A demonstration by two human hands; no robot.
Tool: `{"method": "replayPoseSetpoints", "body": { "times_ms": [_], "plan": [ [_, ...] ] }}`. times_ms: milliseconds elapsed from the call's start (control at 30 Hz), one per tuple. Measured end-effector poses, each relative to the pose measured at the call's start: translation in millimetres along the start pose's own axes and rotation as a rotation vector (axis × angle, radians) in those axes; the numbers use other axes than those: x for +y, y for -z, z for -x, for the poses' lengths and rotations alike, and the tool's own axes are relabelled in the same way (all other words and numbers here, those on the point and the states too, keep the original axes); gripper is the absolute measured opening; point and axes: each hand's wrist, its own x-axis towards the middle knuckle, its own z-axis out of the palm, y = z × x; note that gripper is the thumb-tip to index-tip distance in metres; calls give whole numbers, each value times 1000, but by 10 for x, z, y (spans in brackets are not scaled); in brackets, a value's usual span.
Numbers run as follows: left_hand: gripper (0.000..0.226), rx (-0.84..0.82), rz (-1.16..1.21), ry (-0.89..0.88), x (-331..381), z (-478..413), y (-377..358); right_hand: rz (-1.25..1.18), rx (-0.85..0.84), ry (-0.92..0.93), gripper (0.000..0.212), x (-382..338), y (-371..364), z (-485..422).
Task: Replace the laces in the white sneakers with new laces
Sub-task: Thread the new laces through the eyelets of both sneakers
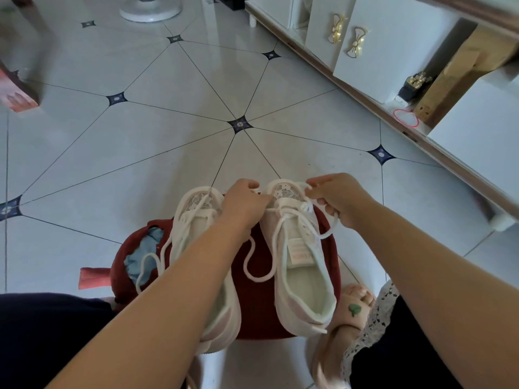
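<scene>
Two white sneakers stand side by side on a dark red stool [255, 313], toes pointing away from me. My right hand [337, 200] pinches the white lace [276, 234] at the toe end of the right sneaker [302, 276]. My left hand [243, 204] grips near the toe of that same shoe, between the two sneakers; what its fingers hold is hidden. Loose lace loops hang over the stool between the shoes. The left sneaker [193, 220] lies partly under my left forearm, and its lace [148, 265] trails to the left.
A blue cloth [143, 256] sits in a tear of the stool's cover. My sandalled foot [348, 313] is at the stool's right. White cabinets [393, 46] run along the right, a fan base [150, 8] stands at the far end, and a pink box [16, 94] lies far left on the tiled floor.
</scene>
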Motion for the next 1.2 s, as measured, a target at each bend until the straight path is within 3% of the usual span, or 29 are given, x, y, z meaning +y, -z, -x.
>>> {"method": "replayPoseSetpoints", "body": {
  "times_ms": [133, 233, 333, 400, 467, 500, 600, 733, 967, 1200],
  "plan": [
    [29, 92, 267, -141, 142, 57, 58, -239, -23, 136, 32, -127, 75, 93],
    [33, -60, 451, -237, 330, 187, 153, -224, -73, 179, 28, -264, 241, 260],
    [29, -99, 203, -299, 315, 303, 190, 184, -29, 207, 20, -334, 382, 462],
    [22, -70, -39, -302, 218, 362, 186, 496, 22, 250, 37, -284, 363, 528],
    [38, -119, -175, -251, 122, 454, 152, 624, 105, 276, 61, -167, 270, 563],
    [52, -113, -217, -241, 86, 489, 130, 653, 175, 314, 62, -113, 217, 592],
    [75, 8, -279, -264, 58, 567, 93, 849, 281, 481, 38, 16, 85, 685],
    [73, -15, -228, -166, 27, 609, 16, 1251, 151, 492, 24, 99, -15, 749],
    [19, 11, -297, -255, -20, 607, -78, 888, 74, 494, 13, -213, 95, 952],
    [14, -22, -378, -311, 11, 598, -127, 597, -41, 377, 10, -297, 228, 1101]
  ]
}}
